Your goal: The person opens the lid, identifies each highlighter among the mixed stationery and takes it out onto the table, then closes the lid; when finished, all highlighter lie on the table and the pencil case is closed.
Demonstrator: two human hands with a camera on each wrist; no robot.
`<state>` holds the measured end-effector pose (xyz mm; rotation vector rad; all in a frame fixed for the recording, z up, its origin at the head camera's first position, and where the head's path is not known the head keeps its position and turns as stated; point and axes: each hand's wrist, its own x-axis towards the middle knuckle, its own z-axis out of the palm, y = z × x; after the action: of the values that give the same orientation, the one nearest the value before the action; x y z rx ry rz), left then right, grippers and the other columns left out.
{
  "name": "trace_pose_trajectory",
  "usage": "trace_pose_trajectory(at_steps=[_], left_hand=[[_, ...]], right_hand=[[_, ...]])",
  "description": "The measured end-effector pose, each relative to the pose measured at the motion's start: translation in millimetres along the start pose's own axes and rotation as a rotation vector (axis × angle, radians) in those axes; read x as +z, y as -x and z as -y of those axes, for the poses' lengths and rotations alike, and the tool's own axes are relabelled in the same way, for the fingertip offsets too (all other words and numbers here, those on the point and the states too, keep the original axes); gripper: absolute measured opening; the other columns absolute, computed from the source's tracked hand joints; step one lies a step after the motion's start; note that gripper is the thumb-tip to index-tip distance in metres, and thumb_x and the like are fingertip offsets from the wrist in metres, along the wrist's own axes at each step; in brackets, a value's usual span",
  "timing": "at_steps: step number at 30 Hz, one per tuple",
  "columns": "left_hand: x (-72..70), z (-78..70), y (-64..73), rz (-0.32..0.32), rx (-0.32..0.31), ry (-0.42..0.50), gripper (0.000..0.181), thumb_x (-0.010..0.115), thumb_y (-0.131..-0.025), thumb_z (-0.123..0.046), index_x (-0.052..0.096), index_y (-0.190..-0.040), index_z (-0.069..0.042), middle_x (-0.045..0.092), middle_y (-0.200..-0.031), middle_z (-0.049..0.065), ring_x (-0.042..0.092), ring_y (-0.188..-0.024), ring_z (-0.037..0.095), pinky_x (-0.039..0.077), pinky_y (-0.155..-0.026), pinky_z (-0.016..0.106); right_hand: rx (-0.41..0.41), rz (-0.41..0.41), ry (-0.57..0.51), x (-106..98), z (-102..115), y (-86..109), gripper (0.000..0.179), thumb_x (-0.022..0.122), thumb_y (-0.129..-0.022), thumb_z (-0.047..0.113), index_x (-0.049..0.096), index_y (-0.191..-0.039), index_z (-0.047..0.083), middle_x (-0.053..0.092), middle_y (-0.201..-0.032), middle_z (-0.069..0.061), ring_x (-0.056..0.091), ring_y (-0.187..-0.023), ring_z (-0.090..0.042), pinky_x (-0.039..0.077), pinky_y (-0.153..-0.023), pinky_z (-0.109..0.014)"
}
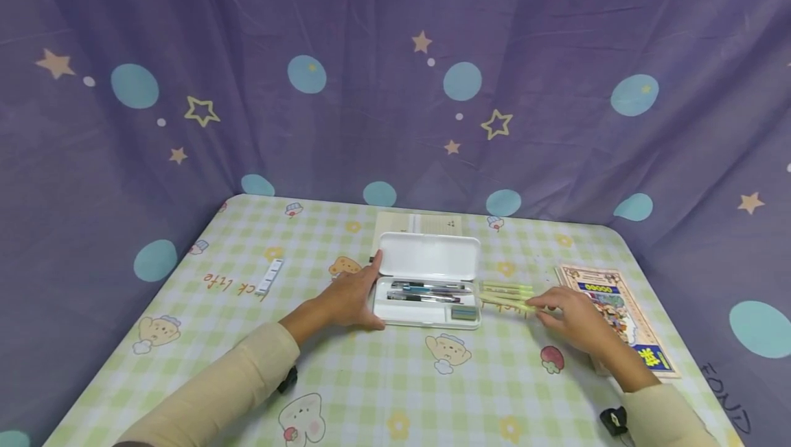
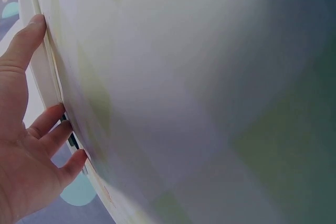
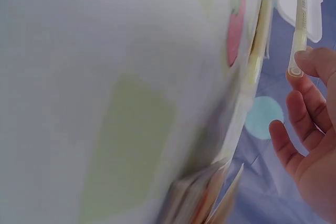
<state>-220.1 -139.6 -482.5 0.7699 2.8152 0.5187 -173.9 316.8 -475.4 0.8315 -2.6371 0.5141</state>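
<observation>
A white pencil case (image 1: 409,318) lies with its lid (image 1: 429,256) raised at the back. Several pens (image 1: 426,288) lie inside, and a small grey-blue block (image 1: 463,312), perhaps an eraser, sits in its front right corner. My left hand (image 1: 355,296) holds the case's left end, thumb at the front corner and fingers by the hinge. Between thumb and forefinger, my right hand (image 1: 571,316) pinches the end of a pale yellow pen (image 3: 300,19); its far end reaches the case's right edge. Similar yellow pens (image 1: 509,288) lie beside the case.
Behind the case is a beige notebook (image 1: 417,222). A colourful booklet (image 1: 636,327) lies right of my right hand, partly covered by it. At the left is a white strip with dark marks (image 1: 270,277). A purple curtain (image 1: 395,145) hangs behind the table.
</observation>
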Motion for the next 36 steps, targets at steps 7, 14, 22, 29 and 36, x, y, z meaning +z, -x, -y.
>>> trace_pose_trajectory(at_steps=[7, 14, 22, 29, 36], left_hand=[[-1.1, -0.5, 1.2, 0.004, -0.004, 0.005, 0.148, 0.089, -0.066, -0.062, -0.006, -0.164, -0.006, 0.045, -0.158, 0.015, 0.050, -0.141, 0.032, 0.038, -0.111, 0.056], [-1.6, -0.6, 1.8, 0.002, -0.002, 0.009, 0.148, 0.089, -0.066, -0.061, -0.006, -0.164, -0.006, 0.044, -0.159, 0.016, 0.050, -0.141, 0.033, 0.039, -0.111, 0.056], [-0.3, 1.0, 0.6, -0.002, 0.005, 0.000, 0.148, 0.089, -0.065, -0.062, -0.006, -0.164, -0.005, 0.042, -0.160, 0.015, 0.050, -0.141, 0.032, 0.040, -0.109, 0.055], [-0.8, 1.5, 0.6, -0.004, 0.006, -0.011, 0.148, 0.089, -0.066, -0.063, -0.006, -0.164, -0.006, 0.042, -0.160, 0.015, 0.050, -0.142, 0.031, 0.040, -0.110, 0.053], [0.2, 1.4, 0.9, -0.012, 0.017, -0.015, 0.148, 0.089, -0.065, -0.063, -0.004, -0.164, -0.005, 0.043, -0.159, 0.015, 0.050, -0.141, 0.031, 0.041, -0.109, 0.054]], right_hand=[[0.061, 0.043, 0.034, -2.9, -7.7, 9.8, 0.030, 0.084, -0.079, 0.005, 0.081, -0.103, 0.023, 0.072, -0.088, 0.011, 0.064, -0.079, -0.009, 0.050, -0.064, -0.029], [0.090, 0.118, 0.032, -6.4, -7.8, 7.9, 0.028, 0.082, -0.082, 0.007, 0.081, -0.105, 0.023, 0.072, -0.090, 0.009, 0.064, -0.079, -0.010, 0.049, -0.064, -0.028], [0.124, 0.163, 0.035, -4.8, -9.3, 4.9, 0.024, 0.081, -0.084, 0.007, 0.081, -0.102, 0.023, 0.073, -0.092, 0.008, 0.065, -0.081, -0.012, 0.051, -0.067, -0.031], [0.134, 0.186, 0.070, -1.7, -9.9, 0.5, 0.020, 0.081, -0.083, 0.008, 0.081, -0.098, 0.022, 0.073, -0.092, 0.007, 0.066, -0.084, -0.014, 0.053, -0.071, -0.035], [0.182, 0.211, 0.088, -0.4, -9.9, -0.9, 0.017, 0.081, -0.084, 0.010, 0.081, -0.099, 0.019, 0.074, -0.096, 0.002, 0.069, -0.092, -0.022, 0.056, -0.078, -0.044]])
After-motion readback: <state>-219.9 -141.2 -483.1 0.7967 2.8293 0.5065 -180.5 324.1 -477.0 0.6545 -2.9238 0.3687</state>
